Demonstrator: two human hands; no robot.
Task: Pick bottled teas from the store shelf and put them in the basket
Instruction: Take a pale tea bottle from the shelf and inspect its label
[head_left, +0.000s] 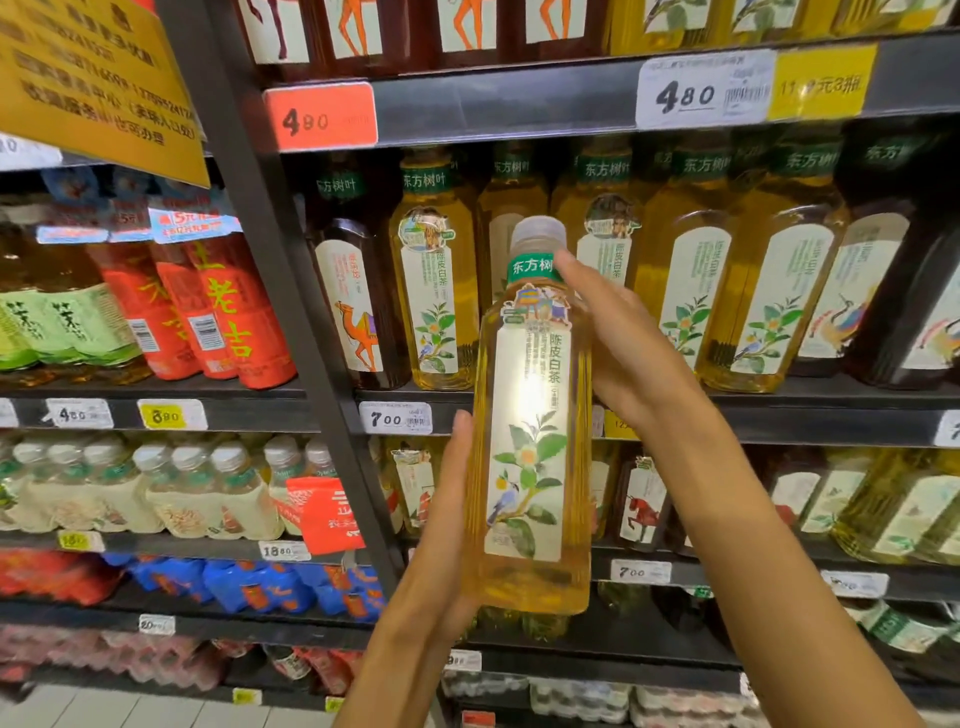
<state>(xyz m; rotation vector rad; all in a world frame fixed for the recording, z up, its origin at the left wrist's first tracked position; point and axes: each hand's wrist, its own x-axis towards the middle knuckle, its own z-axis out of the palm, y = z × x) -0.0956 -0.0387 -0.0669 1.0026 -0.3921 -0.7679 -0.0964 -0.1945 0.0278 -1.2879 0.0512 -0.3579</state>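
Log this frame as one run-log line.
phase: bottle off shelf | left hand: supports bottle low | right hand: grip near neck | bottle: upright, clear of shelf | basket: not in view

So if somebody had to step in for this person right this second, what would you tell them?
Left hand: pressed against the lower side of the tea bottle.
Right hand: gripping its upper part, just below the cap.
Bottle: upright, off the shelf, held in front of the rows of matching teas.
Done: one bottle picked.
Left: put it in the basket, which is not in view, so find it first; then pick more.
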